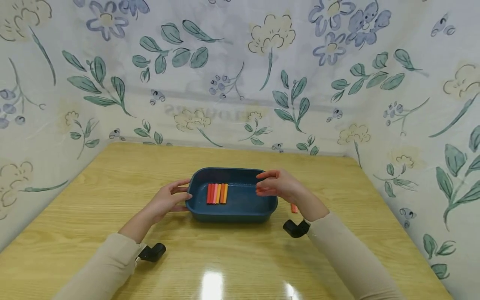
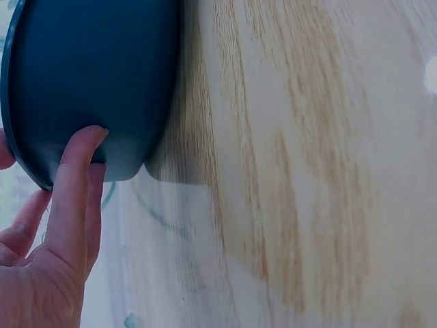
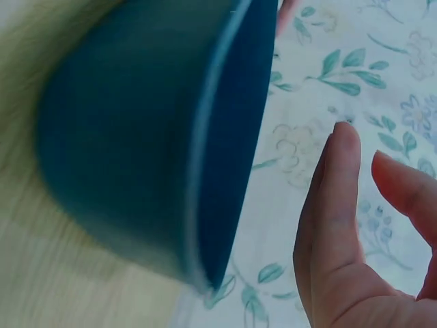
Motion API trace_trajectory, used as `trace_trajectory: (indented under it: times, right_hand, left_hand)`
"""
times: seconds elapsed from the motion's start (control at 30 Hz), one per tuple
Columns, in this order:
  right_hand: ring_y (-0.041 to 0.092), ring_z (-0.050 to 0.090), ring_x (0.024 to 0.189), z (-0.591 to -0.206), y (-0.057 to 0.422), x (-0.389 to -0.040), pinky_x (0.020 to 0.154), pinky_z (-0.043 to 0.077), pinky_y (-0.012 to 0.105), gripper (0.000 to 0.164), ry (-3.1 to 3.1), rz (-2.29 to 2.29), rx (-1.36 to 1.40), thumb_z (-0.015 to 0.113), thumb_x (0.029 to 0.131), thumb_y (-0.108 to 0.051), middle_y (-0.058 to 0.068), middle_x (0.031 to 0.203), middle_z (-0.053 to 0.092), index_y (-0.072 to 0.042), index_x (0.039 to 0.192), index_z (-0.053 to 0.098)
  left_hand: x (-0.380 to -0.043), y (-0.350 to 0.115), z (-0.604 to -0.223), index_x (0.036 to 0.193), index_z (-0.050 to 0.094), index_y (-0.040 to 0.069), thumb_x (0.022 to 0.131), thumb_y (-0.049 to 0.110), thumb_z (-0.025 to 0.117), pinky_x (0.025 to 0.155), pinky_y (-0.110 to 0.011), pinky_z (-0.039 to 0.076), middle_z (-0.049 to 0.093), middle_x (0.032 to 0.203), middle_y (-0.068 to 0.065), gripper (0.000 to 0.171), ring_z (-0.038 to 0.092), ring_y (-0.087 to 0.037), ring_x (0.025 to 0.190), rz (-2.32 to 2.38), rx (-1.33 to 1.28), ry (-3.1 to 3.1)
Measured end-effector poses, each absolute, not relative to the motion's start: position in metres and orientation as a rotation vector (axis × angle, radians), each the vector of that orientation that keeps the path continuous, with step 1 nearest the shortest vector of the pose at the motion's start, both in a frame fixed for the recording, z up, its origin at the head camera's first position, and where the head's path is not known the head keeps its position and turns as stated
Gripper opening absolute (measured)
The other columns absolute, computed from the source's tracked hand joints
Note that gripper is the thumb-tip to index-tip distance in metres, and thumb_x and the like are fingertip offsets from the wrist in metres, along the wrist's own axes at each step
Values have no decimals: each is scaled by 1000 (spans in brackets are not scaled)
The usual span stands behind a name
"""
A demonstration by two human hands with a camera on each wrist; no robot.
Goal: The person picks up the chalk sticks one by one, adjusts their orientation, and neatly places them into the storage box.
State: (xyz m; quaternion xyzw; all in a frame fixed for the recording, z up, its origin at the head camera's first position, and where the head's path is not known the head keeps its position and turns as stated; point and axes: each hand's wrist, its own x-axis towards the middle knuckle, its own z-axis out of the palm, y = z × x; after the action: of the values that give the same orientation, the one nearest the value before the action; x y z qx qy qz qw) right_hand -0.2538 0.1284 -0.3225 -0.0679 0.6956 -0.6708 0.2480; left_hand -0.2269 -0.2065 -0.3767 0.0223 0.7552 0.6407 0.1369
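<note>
A dark blue rectangular tray (image 1: 231, 218) with rounded corners stands on the table in the head view. Inside, toward its left, several short coloured sticks (image 1: 217, 194) in red, pink, yellow and orange lie side by side. My left hand (image 1: 166, 201) touches the tray's left end with spread, fairly straight fingers, one fingertip (image 2: 95, 137) against the outer wall. Over the tray's right end hovers my right hand (image 1: 279, 185); in the right wrist view its thumb and fingers are apart with nothing between them. An orange-red stick (image 1: 294, 208) on the table is partly hidden behind the right wrist.
The wooden table (image 1: 232, 258) runs back to a flower-patterned cloth (image 1: 240, 83) that hangs behind and on both sides. A black wrist camera (image 1: 151, 252) sticks out below the left sleeve, and another black camera (image 1: 296, 228) below the right one.
</note>
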Motion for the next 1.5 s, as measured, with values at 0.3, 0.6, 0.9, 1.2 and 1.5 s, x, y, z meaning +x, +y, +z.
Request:
trace_trajectory:
  times: [0.3, 0.6, 0.9, 1.2, 1.5]
  right_hand:
    - [22, 67, 82, -338, 167, -238, 85, 51, 39, 43, 1942, -1904, -113, 51, 92, 3, 26, 104, 60, 16, 130, 37]
    - [20, 65, 85, -354, 204, -232, 81, 54, 30, 46, 2044, -1912, -83, 54, 91, -1, 8, 92, 64, 16, 131, 37]
    - [18, 63, 81, -372, 224, -241, 82, 54, 36, 53, 2125, -1783, 6, 56, 91, -2, 15, 101, 60, 14, 136, 32]
    - [18, 63, 79, -381, 227, -254, 82, 53, 39, 59, 2144, -1638, 121, 59, 88, 0, 16, 106, 57, 8, 139, 30]
    - [17, 61, 75, -386, 225, -267, 74, 56, 34, 71, 2156, -1521, 175, 64, 81, 8, 21, 114, 49, 3, 142, 29]
  left_hand:
    - [-226, -207, -379, 145, 25, 0, 92, 6, 54, 79, -45, 53, 33, 137, -32, 61, 59, -32, 102, 1848, 60, 2200]
    - [-226, -208, -376, 145, 25, 0, 92, 6, 55, 78, -45, 53, 33, 137, -31, 61, 57, -38, 106, 1849, 62, 2203]
    - [-224, -210, -376, 146, 24, 1, 92, 7, 56, 78, -45, 54, 32, 138, -32, 63, 57, -39, 105, 1863, 71, 2175]
    - [-224, -209, -376, 146, 25, 0, 92, 7, 56, 78, -45, 54, 33, 137, -32, 62, 58, -38, 104, 1862, 69, 2181]
    - [-224, -209, -376, 145, 25, 0, 91, 6, 56, 78, -46, 53, 34, 137, -32, 63, 57, -39, 105, 1865, 66, 2184]
